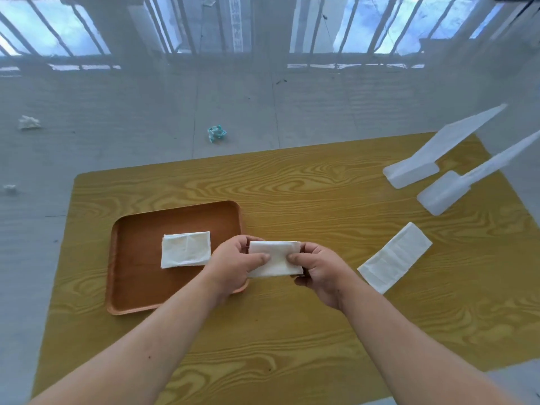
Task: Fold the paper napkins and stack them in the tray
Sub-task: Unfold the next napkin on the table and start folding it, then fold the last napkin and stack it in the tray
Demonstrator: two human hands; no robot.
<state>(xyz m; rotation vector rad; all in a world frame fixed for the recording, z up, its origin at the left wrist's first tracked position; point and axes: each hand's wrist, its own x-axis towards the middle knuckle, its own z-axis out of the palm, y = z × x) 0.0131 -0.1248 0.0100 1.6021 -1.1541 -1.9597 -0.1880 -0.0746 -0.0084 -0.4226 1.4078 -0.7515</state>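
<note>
Napkin [274,258] folded, pinched at both ends by our left hand [233,264] and right hand [318,270]; tray [140,287] lies left, nearer our left hand.

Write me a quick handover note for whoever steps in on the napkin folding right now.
Left hand and right hand: both pinch one folded white paper napkin, held just right of the brown rectangular wooden tray.
Done: one folded white napkin lies in the tray.
Left: stack the held napkin on it, then fold and stack the long flat white napkin lying on the yellow wood-grain table to the right.
</note>
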